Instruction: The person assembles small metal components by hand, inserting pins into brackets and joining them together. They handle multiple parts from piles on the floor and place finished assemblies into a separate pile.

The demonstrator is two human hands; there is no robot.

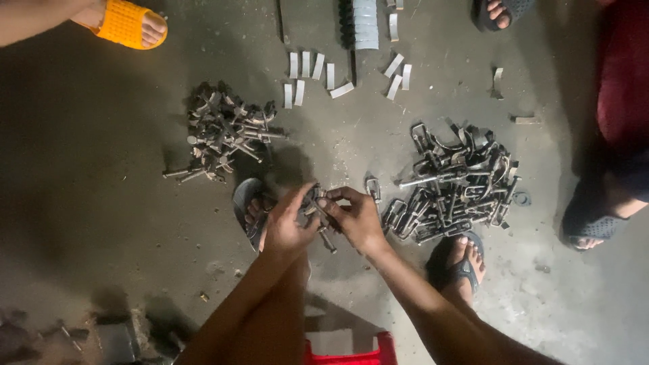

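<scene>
1. A pile of bolts (220, 132) lies on the concrete floor (88, 203), up and left of the hands.
2. The left hand (287, 223) reaches in from below, forearm angled up, fingers curled shut around a small metal clamp (314, 206).
3. The right hand (358, 220) meets it from the right, wrist bent, fingertips pinching the same clamp, which sits between both hands just above the floor.
4. A heap of metal brackets (456, 186) lies to the right, near a sandalled foot (463, 260).

A rough floor-level metal workshop: heaps of dark bolts (220, 132) and clamps (456, 182) lie on a dusty concrete floor (101, 203) beside cut metal strips (318, 71).
</scene>
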